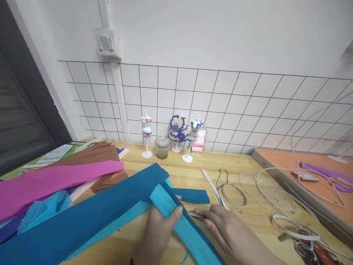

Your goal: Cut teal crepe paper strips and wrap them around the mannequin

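My left hand [162, 228] is closed around a light blue strip of crepe paper [187, 235], thumb on top, with a dark blue strip lying along its edge. In my right hand [228, 232] is a pair of scissors [197, 215], whose blades point left at the strip's edge; the handles are hidden by my fingers. A long dark blue crepe paper length [91, 206] stretches from the lower left to just above my left hand. Beyond my hands lies a short dark blue piece [193, 195].
Pink crepe paper [60, 180] and brown crepe paper [85, 158] are heaped at left. Small dress forms [146, 129], a glass jar [162, 148] and a wire grid [220, 95] stand at the back. Rolled tape [234, 195], keys [303, 237] and an orange board [298, 163] are at right.
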Motion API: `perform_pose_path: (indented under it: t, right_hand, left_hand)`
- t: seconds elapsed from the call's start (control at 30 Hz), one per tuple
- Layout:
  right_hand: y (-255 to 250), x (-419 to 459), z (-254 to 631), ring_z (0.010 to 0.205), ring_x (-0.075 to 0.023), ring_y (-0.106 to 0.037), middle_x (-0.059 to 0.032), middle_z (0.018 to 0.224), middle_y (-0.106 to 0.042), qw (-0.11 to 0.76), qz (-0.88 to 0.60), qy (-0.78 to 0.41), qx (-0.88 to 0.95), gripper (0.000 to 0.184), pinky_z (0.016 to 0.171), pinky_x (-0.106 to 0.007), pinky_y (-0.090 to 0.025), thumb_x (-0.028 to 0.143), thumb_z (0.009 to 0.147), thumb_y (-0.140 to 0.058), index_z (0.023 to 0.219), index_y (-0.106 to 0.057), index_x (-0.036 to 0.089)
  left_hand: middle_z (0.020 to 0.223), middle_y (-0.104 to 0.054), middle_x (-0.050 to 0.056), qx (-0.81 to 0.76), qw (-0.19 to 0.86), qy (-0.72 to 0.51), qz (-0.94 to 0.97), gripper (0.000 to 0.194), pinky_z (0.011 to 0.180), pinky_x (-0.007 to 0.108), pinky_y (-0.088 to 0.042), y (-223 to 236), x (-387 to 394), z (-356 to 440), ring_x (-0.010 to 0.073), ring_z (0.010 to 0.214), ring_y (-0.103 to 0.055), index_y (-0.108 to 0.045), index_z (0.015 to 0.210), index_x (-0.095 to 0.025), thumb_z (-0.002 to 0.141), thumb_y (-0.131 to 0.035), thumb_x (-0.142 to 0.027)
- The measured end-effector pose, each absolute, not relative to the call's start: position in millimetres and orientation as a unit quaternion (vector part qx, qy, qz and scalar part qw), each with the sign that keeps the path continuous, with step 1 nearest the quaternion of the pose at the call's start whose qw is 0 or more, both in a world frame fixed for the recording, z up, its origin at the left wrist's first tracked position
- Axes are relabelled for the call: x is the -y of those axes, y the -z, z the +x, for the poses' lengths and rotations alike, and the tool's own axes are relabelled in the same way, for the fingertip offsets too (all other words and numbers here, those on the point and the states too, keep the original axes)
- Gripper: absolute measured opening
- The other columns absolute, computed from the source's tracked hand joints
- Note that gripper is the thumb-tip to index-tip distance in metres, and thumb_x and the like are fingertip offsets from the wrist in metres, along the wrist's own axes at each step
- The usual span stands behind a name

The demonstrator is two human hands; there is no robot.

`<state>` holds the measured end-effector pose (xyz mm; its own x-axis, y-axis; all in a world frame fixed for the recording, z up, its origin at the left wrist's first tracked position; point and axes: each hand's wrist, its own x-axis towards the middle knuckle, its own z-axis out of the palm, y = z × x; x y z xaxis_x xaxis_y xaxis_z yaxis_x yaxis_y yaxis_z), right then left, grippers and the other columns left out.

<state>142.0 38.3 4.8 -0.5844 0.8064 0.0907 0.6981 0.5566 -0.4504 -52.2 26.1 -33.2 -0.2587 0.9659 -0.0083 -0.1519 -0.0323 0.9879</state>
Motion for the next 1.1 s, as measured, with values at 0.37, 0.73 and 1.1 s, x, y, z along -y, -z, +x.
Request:
perform_pose_path:
  t: [0.37,0.73,1.1]
  right_hand:
    - [-0.8,-31.3,158.3,0.110,-0.0257,-0.051,-0.0049,0.113,-0.062,0.251,-0.560,-0.381,0.692,0.042,0.094,-0.036,-0.040,0.051,0.086,-0.036,0.102,-0.062,0.023]
    - [-4.9,-23.6,121.1,0.092,-0.0212,-0.059,-0.0063,0.091,-0.066,0.197,-0.463,-0.363,0.784,0.041,0.083,-0.030,-0.044,0.043,0.091,-0.027,0.095,-0.063,0.023]
    - [-2.0,-23.9,123.2,0.091,-0.0211,-0.059,-0.0055,0.095,-0.067,0.236,-0.481,-0.375,0.756,0.045,0.080,-0.024,-0.044,0.047,0.090,-0.027,0.092,-0.064,0.022]
  left_hand:
    - [0.090,-0.072,0.009,-0.471,0.541,-0.622,0.315,0.027,0.081,0.037,-0.048,35.6,-30.8,-51.8,0.0269,0.087,-0.063,-0.068,0.082,-0.015,0.062,-0.073,-0.033]
    - [0.070,-0.068,0.002,-0.460,0.554,-0.613,0.325,0.018,0.069,0.034,-0.049,34.0,-30.3,-51.5,0.0212,0.069,-0.062,-0.065,0.074,-0.016,0.065,-0.070,-0.031]
    - [0.073,-0.070,0.003,-0.467,0.553,-0.601,0.339,0.017,0.069,0.031,-0.048,41.1,-33.9,-54.0,0.0189,0.071,-0.060,-0.064,0.073,-0.015,0.059,-0.073,-0.019]
